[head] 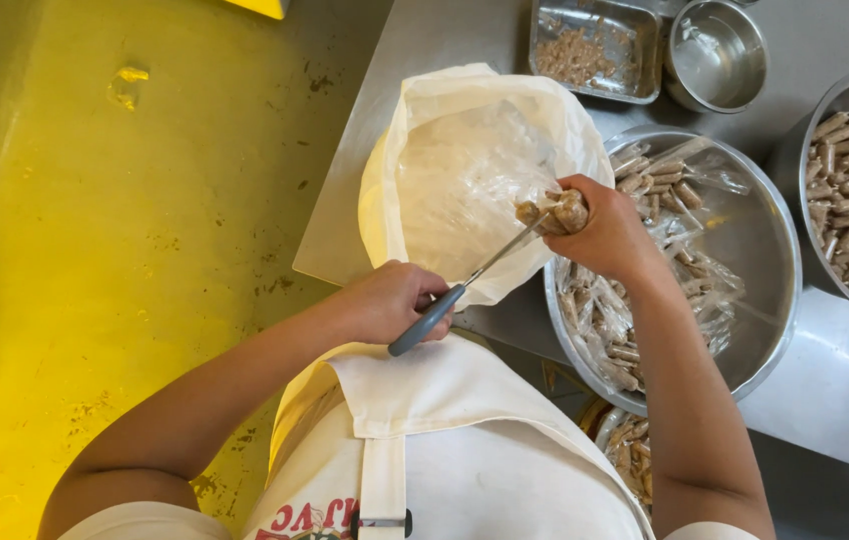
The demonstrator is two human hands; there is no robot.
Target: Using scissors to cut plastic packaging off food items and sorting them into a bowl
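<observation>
My left hand [390,300] grips scissors [465,285] with grey handles, blades pointing up and right. The blade tips meet a small clear packet of brown food sticks [555,212], which my right hand [610,235] holds pinched over the edge of a white bag [425,120] lined with clear plastic. Just right of the bag sits a large steel bowl [765,250] filled with more wrapped packets of the same brown sticks [605,320].
A second steel bowl [815,130] with unwrapped brown sticks stands at the far right. A small steel tray [635,60] with crumbs and an empty steel cup [715,55] sit at the top. All rest on a steel table [845,390]. Yellow floor [125,220] lies to the left.
</observation>
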